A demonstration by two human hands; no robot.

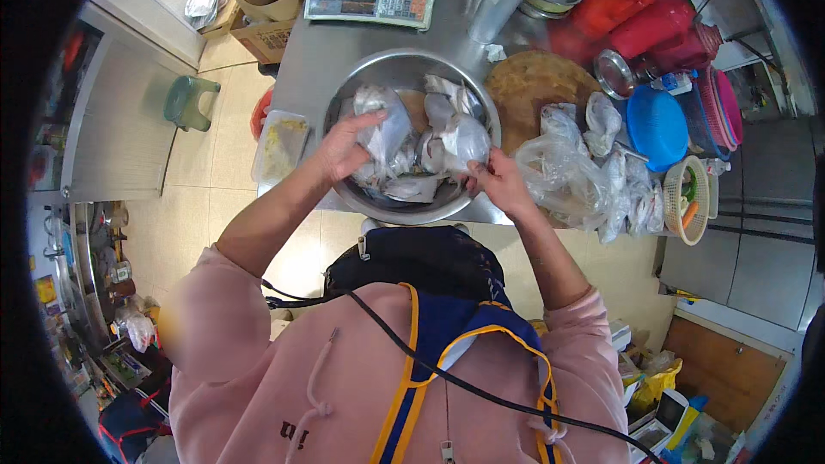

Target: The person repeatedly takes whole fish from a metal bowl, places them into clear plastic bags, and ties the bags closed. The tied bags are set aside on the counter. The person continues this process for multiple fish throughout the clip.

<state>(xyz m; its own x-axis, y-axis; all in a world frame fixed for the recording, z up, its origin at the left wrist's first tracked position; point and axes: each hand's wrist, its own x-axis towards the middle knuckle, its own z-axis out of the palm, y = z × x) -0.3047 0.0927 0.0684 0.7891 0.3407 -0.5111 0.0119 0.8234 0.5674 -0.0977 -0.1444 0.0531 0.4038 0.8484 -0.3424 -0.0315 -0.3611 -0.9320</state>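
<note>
A wide stainless steel basin (412, 212) stands on the metal worktop in front of me, with several silvery fish (406, 188) in it. My left hand (348, 145) grips one silver flat-bodied fish (387, 122) over the basin's left half, thumb on its upper side. At the right rim, my right hand (496, 177) has its fingers on another silver fish (467, 140). The fingertips of that hand are partly hidden under the fish. Round and brown, a wooden chopping board (541, 80) lies just right of the basin.
Clear plastic bags (561, 174) cover the board's near side. Beyond the basin sits a digital scale (370, 3). A plastic container of yellowish food (281, 145) is at the left edge. Blue basin (657, 125), vegetable basket (686, 200) and red thermos flasks (619, 0) crowd the right.
</note>
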